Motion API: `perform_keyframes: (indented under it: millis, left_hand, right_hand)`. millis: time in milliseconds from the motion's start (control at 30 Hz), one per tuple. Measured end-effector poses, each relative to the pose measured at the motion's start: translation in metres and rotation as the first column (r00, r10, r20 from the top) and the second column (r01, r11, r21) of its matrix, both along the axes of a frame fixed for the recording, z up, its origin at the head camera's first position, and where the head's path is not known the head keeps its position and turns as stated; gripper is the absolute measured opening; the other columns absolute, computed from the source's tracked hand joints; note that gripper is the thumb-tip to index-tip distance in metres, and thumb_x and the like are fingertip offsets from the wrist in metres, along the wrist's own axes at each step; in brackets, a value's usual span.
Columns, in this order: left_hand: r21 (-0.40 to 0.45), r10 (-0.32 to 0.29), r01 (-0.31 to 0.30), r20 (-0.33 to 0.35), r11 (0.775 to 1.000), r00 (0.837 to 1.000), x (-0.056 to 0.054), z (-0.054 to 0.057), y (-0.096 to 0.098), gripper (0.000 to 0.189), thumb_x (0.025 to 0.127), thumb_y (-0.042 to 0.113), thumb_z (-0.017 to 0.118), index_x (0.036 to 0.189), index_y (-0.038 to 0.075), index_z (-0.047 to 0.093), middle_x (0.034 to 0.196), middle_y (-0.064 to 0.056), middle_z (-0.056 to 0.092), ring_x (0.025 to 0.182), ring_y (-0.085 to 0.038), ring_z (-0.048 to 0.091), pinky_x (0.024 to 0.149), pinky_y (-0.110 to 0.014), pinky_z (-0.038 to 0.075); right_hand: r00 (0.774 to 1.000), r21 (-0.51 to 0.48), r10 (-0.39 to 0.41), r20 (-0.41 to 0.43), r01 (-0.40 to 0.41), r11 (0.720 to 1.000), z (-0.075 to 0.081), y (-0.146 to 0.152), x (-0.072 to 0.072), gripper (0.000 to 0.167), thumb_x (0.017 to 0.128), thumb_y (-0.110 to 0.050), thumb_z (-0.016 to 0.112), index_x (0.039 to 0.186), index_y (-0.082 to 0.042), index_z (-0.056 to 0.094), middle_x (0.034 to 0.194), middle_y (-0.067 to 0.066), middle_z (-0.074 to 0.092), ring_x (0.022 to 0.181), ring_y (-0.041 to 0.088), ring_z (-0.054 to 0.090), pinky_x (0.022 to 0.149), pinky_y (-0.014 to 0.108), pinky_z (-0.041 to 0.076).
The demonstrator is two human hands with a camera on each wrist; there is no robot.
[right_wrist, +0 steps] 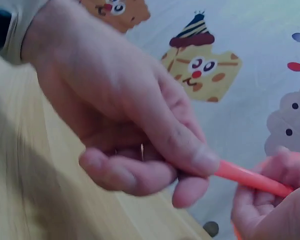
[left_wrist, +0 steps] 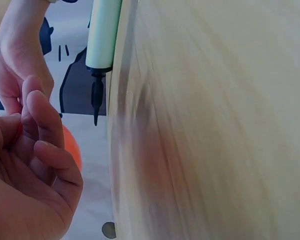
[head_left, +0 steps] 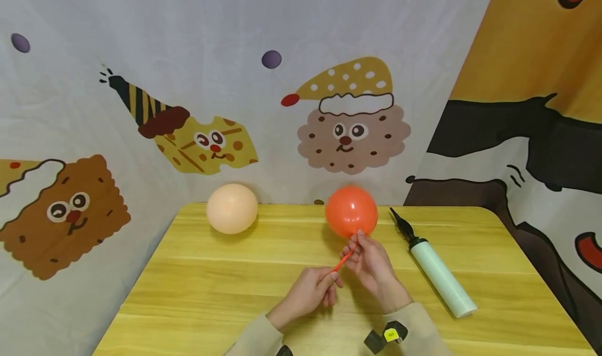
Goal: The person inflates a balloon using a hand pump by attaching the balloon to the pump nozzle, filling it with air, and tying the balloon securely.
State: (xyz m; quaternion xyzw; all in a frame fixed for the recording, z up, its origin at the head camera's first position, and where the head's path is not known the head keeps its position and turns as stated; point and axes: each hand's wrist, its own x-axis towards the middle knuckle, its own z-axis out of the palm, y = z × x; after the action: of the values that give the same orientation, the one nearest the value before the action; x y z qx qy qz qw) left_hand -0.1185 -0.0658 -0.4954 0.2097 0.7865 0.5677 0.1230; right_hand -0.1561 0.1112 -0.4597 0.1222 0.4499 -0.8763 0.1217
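Observation:
An inflated red-orange balloon (head_left: 351, 209) sits above the far part of the table, its long neck stretched toward the person. My right hand (head_left: 371, 262) pinches that neck close to the balloon's round body. The neck's near end is held between thumb and fingers of my left hand (head_left: 310, 290), lower and to the left. In the right wrist view the stretched neck (right_wrist: 252, 180) runs taut from the left hand (right_wrist: 125, 110) to the right hand (right_wrist: 275, 210). The left wrist view shows only a sliver of the balloon (left_wrist: 72, 150) behind the fingers.
A peach balloon (head_left: 232, 208), inflated, rests at the table's far left edge. To the right lies a pale green hand pump (head_left: 442, 277) with a black nozzle. The wooden table (head_left: 188, 293) meets a cartoon-printed cloth (head_left: 226, 32) at the back.

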Motion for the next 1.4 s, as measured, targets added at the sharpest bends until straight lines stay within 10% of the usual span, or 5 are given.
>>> perform_keyframes:
  millis: [267,567,967,1133,1400]
  left_hand:
    - [-0.076,-0.032,0.027,-0.066,0.997,0.997,0.003,0.002,0.005,0.031,0.111,0.014,0.049,0.092,-0.001,0.069,0.057,0.009,0.055,0.046,0.001,0.046,0.044,-0.014,0.037]
    - [-0.047,-0.047,0.043,-0.082,0.998,0.996,0.003,0.002,0.01,0.032,0.111,0.015,0.05,0.092,-0.002,0.069,0.058,0.004,0.06,0.048,0.0,0.049,0.048,-0.014,0.039]
    - [-0.022,0.006,-0.009,-0.14,1.0,0.99,-0.005,-0.003,-0.021,0.022,0.108,0.014,0.055,0.101,0.001,0.072,0.071,-0.015,0.067,0.056,-0.006,0.054,0.05,-0.016,0.04]
    - [-0.038,0.068,-0.093,-0.427,0.995,0.902,-0.015,0.011,-0.031,0.016,0.108,0.017,0.058,0.103,0.01,0.072,0.078,-0.003,0.067,0.067,-0.003,0.054,0.058,-0.02,0.05]
    - [-0.163,0.012,-0.213,-0.768,0.963,0.64,-0.025,0.023,-0.039,0.025,0.093,0.013,0.078,0.115,0.009,0.069,0.124,-0.005,0.063,0.118,-0.019,0.059,0.104,-0.042,0.05]
  right_hand:
    - [1.0,-0.166,-0.003,-0.025,-0.001,0.986,0.002,-0.007,0.002,0.032,0.115,-0.026,0.035,0.093,-0.01,0.051,0.067,-0.006,0.034,0.058,0.007,0.026,0.056,0.017,0.027]
    - [0.967,0.185,0.215,-0.136,-0.189,0.964,0.001,-0.014,0.002,0.033,0.113,-0.026,0.046,0.087,-0.008,0.058,0.064,-0.006,0.035,0.053,0.005,0.03,0.049,0.018,0.026]
    - [0.895,0.75,0.421,-0.152,-0.173,0.639,0.003,0.01,-0.013,0.038,0.111,-0.026,0.049,0.091,0.002,0.064,0.058,-0.004,0.035,0.049,0.011,0.03,0.047,0.022,0.025]
    - [0.83,0.873,0.539,-0.144,-0.15,0.464,0.005,0.016,-0.013,0.037,0.111,-0.024,0.05,0.088,-0.001,0.068,0.065,-0.003,0.038,0.06,0.014,0.033,0.055,0.025,0.026]
    - [0.75,0.915,0.653,-0.105,-0.184,0.359,0.008,0.02,-0.012,0.038,0.111,-0.021,0.048,0.081,-0.006,0.066,0.067,-0.003,0.039,0.057,0.012,0.031,0.05,0.022,0.023]
